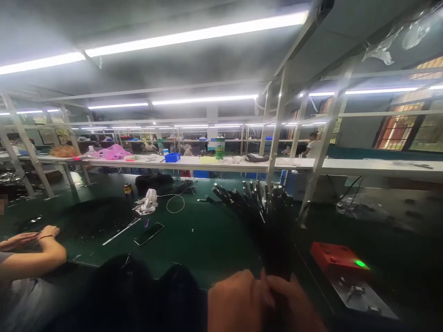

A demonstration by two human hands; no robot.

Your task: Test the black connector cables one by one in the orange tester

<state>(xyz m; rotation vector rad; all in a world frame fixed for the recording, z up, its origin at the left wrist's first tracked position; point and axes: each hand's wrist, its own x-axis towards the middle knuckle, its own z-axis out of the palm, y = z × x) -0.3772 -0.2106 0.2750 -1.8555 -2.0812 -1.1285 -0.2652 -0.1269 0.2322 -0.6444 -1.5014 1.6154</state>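
Both hands [237, 299] closed round cable bundle [272, 230] near table edge [85, 263]; phone [148, 234] well apart.

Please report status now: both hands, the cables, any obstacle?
Left hand and right hand around lower black cable bundle, motion-blurred. Connector ends fanned out, pointing away. Red box close on right, green light on.

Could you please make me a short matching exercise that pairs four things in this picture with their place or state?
1. blue basket
2. red box
3. phone
4. black cables

A. lies flat on the green bench
B. bunched, reaching down to the left hand and right hand
C. on the white shelf
D. has a lit green light

Pairs: 1-C, 2-D, 3-A, 4-B
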